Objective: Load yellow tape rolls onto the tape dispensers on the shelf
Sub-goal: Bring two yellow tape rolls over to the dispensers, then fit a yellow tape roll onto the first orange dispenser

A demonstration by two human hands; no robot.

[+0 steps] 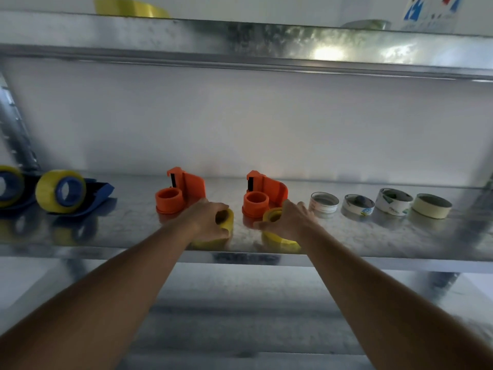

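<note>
Two glossy yellow tape rolls sit near the front edge of a shiny galvanized metal shelf (373, 236): the left hand (206, 218) curls its fingers round the left roll (226, 222), and the right hand (289, 218) grips the right roll (274, 236). Just behind them stand two matte orange plastic dispensers, the left one (181, 192) and the right one (264, 194), each with a bare round hub. Two blue dispensers (88, 192) loaded with yellow tape lie far left, four flat pale rolls (378, 204) line the right, under another mottled steel shelf (240, 41) and before a white wall.
</note>
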